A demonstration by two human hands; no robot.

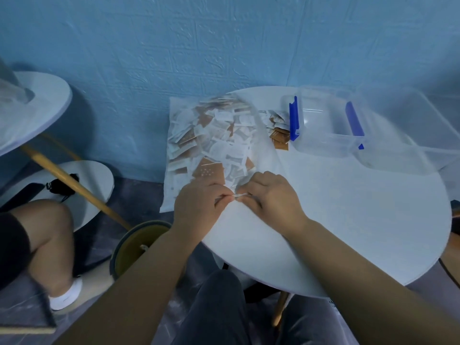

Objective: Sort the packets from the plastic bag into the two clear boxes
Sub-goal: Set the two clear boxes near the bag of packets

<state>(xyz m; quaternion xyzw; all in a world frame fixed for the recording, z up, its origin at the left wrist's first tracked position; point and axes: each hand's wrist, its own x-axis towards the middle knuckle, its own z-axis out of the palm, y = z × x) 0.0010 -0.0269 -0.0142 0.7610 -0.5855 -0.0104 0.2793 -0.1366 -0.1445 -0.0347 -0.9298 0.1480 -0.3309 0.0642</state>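
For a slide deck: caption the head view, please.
Both hands pinch the plastic bag of packets beside two clear boxes.

1 plastic bag (199, 135) on the counter (348, 220), stuffed w/ white & brown packets (207, 170), too many to count. A few more packets, approx. 4–5, lie loose beside it (278, 135). 2 clear boxes (321, 125) (408, 135), w/ 2 blue latches (293, 118) (354, 123) plain on the nearer one. 2 hands: left (196, 202), right (271, 195).
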